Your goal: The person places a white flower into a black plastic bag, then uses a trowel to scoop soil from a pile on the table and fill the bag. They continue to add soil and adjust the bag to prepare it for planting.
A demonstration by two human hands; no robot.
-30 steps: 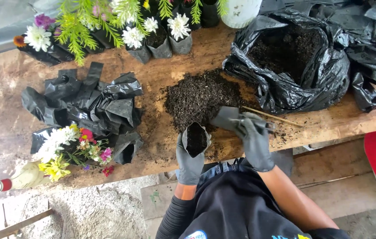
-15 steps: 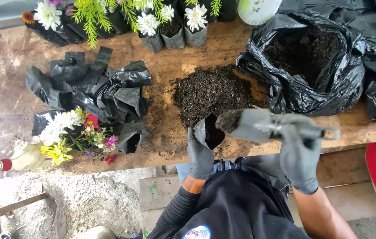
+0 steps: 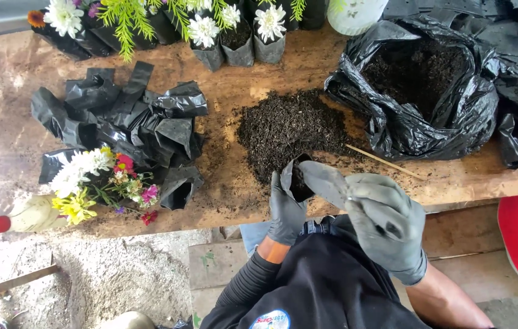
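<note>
Left hand [image 3: 287, 210] is clamping the small black grow bag [image 3: 298, 181] at the soil pile [image 3: 292, 128]; right hand [image 3: 387, 222], fingers curled on nothing visible, is now lifting nearer, so filling is pausing

Both hands wear grey gloves. The left hand [image 3: 287, 210] is curled closed, fingers pointing to 12 o'clock. The right hand [image 3: 387, 222], at its 3 o'clock, is raised with fingers bent.

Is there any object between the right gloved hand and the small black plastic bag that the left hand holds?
Nothing visible. The right gloved hand is directly beside the small black plastic bag, which the left gloved hand holds at the edge of the wooden table.
</note>
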